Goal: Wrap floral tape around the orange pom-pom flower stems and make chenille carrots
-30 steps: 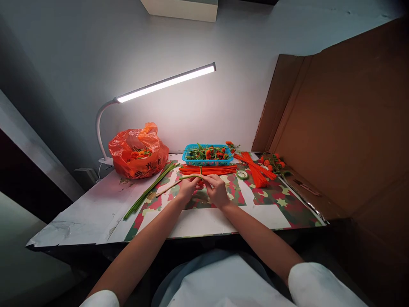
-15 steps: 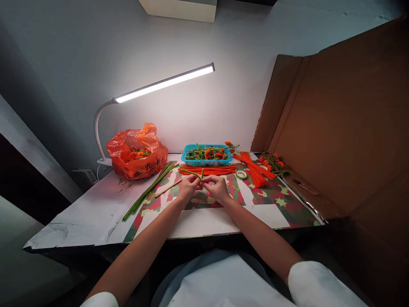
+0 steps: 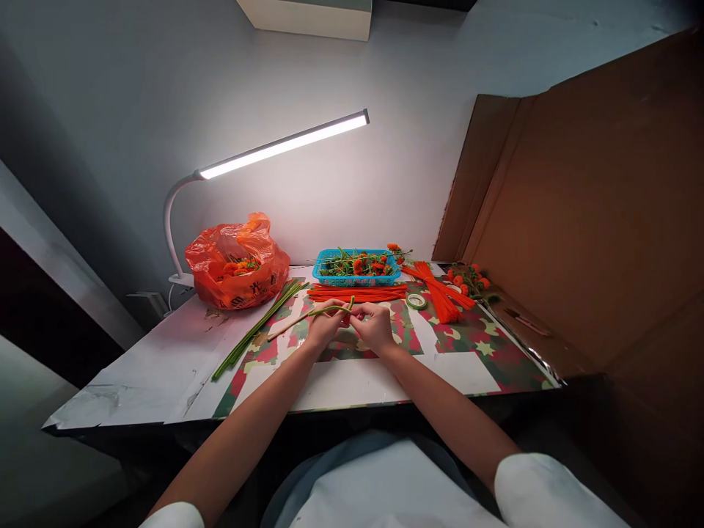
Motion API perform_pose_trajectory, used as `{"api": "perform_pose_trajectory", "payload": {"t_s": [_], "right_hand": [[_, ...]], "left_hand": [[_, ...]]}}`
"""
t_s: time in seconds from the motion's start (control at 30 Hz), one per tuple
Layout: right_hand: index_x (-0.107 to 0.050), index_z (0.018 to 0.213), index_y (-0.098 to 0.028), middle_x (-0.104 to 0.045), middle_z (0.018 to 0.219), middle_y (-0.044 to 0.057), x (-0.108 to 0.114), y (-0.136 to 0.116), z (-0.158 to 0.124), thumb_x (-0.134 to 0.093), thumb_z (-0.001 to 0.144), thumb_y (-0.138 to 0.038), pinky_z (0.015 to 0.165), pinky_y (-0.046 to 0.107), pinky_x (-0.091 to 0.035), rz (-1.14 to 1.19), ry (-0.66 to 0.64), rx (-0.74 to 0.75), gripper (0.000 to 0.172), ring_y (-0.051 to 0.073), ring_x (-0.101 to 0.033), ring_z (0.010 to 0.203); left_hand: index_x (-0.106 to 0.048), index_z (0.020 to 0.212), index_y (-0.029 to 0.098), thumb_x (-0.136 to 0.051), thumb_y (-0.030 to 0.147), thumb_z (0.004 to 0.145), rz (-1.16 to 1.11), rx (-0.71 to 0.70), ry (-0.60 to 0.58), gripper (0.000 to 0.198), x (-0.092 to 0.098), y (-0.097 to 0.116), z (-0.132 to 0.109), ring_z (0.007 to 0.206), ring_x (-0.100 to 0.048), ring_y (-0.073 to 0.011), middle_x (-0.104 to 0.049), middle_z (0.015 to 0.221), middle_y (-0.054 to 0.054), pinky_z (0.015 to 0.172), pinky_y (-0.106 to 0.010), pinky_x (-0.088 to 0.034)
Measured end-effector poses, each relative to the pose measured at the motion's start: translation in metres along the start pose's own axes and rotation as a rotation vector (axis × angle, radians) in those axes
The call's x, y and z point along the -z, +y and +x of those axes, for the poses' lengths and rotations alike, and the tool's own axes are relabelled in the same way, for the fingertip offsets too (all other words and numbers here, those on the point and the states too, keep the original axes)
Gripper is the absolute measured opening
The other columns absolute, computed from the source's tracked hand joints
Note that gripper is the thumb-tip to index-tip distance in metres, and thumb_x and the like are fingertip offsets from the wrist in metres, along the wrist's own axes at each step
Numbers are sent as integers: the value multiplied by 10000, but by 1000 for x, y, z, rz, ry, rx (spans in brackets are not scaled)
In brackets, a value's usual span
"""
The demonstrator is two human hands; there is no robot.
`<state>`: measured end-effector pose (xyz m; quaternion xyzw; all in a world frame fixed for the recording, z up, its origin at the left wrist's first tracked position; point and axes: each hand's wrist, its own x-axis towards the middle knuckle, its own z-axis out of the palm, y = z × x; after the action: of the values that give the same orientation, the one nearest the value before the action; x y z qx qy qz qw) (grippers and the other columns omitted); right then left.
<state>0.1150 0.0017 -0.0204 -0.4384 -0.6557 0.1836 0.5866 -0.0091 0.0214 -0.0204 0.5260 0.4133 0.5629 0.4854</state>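
Observation:
My left hand point(image 3: 325, 325) and my right hand point(image 3: 372, 324) meet over the middle of the table, both with pinched fingers. Between them they hold a bent green fuzzy stem point(image 3: 331, 309), whose short end sticks up between the fingertips while the longer part lies across my left fingers. Just left of my left hand, a thin tan stick point(image 3: 283, 330) rests on the table. A bundle of red-orange stems point(image 3: 363, 294) lies right behind my hands, and a roll of green tape point(image 3: 416, 301) sits to the right of them.
Green stems point(image 3: 247, 341) and a red plastic bag point(image 3: 236, 282) are on the left, beside a lit lamp point(image 3: 286, 144). A blue basket point(image 3: 357, 280) of orange flowers stands behind. More orange strips point(image 3: 440, 293) and flowers point(image 3: 467, 279) lie right, near cardboard point(image 3: 594, 205).
The green stem has turned in my fingers: its long part has dropped lower, across my left hand, and its short end has shifted slightly right. Both hands stay nearly in place.

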Motion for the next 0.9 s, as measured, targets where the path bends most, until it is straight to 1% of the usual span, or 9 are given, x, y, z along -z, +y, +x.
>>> {"api": "perform_pose_trajectory", "payload": {"t_s": [0.13, 0.27, 0.4, 0.5, 0.63, 0.73, 0.77, 0.8, 0.9], "right_hand": [[-709, 627, -199, -672, 589, 18, 3, 2, 3, -620, 645, -173, 544, 271, -458, 3, 15, -62, 94, 162, -579, 545], [-700, 620, -189, -666, 582, 22, 5, 3, 6, -629, 642, -176, 535, 277, -455, -5, 48, -76, 76, 163, -575, 528], [-690, 642, -183, -667, 614, 28, 3, 5, 6, -611, 675, -173, 574, 281, -463, -32, 20, 10, 86, 158, -583, 548], [-680, 680, -180, -674, 670, 33, 1, 7, 5, -600, 694, -177, 629, 281, -472, -37, 44, 56, 82, 161, -599, 619], [-662, 672, -179, -663, 683, 36, 1, 7, 6, -617, 691, -193, 636, 280, -464, -20, 79, 11, 51, 164, -586, 649], [-649, 628, -189, -646, 661, 32, 1, 5, 5, -624, 708, -222, 640, 283, -444, 18, 75, -28, 89, 162, -562, 650], [-646, 620, -192, -641, 665, 30, 0, 4, 5, -633, 707, -233, 650, 283, -439, 51, 78, -56, 97, 161, -557, 663], [-644, 615, -194, -637, 673, 26, -1, 3, 4, -650, 696, -242, 657, 279, -433, 114, 84, -123, 95, 159, -551, 678], [-629, 629, -189, -611, 666, 7, -5, 3, 4, -714, 640, -285, 591, 252, -410, 378, 73, -456, 129, 139, -520, 647]], "left_hand": [[-620, 694, 195, -738, 372, 605, -19, 7, -48, 231, 2, 4, -2, 604, -627, -150, -637, 644, 14, 585, -277, -546], [-641, 767, 161, -723, 451, 625, -40, 18, -108, 333, 3, 8, -4, 675, -662, -176, -671, 704, -18, 651, -310, -570], [-610, 760, 154, -740, 511, 621, -35, -4, -71, 405, 4, 4, -1, 636, -657, -162, -651, 661, -1, 626, -299, -568], [-572, 727, 163, -742, 545, 614, -35, -42, -38, 433, 4, 1, 1, 634, -661, -163, -648, 646, 8, 653, -322, -576], [-587, 730, 161, -719, 566, 639, -11, -107, -20, 435, 5, -1, 2, 657, -681, -186, -676, 655, -17, 695, -365, -583], [-601, 717, 161, -708, 555, 663, 37, -172, 0, 412, 4, -1, 2, 667, -688, -197, -690, 667, -35, 686, -362, -581], [-604, 716, 162, -702, 547, 675, 57, -198, 11, 399, 4, -2, 2, 669, -688, -197, -694, 676, -39, 681, -357, -579], [-606, 720, 164, -694, 536, 690, 80, -225, 26, 383, 4, -2, 2, 666, -687, -195, -697, 683, -40, 672, -348, -576], [-615, 726, 172, -686, 483, 726, 160, -323, 87, 318, 2, -5, 0, 643, -671, -180, -691, 684, -33, 628, -307, -549]]}}
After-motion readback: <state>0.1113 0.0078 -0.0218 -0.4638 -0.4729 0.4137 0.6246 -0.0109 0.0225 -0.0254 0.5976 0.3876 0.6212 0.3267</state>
